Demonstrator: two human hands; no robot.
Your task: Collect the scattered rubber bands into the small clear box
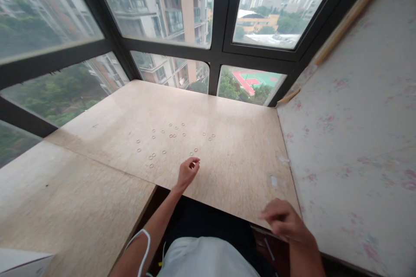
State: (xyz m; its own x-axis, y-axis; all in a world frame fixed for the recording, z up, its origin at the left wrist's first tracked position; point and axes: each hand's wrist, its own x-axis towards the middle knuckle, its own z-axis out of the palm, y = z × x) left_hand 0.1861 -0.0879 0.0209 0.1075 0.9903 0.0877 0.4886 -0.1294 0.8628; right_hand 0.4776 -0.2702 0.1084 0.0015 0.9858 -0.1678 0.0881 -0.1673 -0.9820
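Several small thin rings (164,152) lie scattered on the pale, wood-patterned surface (243,138). One reddish ring (171,136) touches another near the middle of the group. My left hand (188,172) is over the near part of the surface, its fingers curled and the fingertips pinched together just below two rings (196,150); whatever they hold, if anything, is too small to make out. My right hand (281,218) is at the near right edge, blurred, with its fingers bent; I cannot tell whether it holds anything.
Windows with dark frames (216,52) border the far and left sides. A floral wall (351,138) stands at the right. A small clear patch (274,181) lies near it. A white sheet-like object (22,262) is at the lower left, and a white cable (148,246) crosses my left arm.
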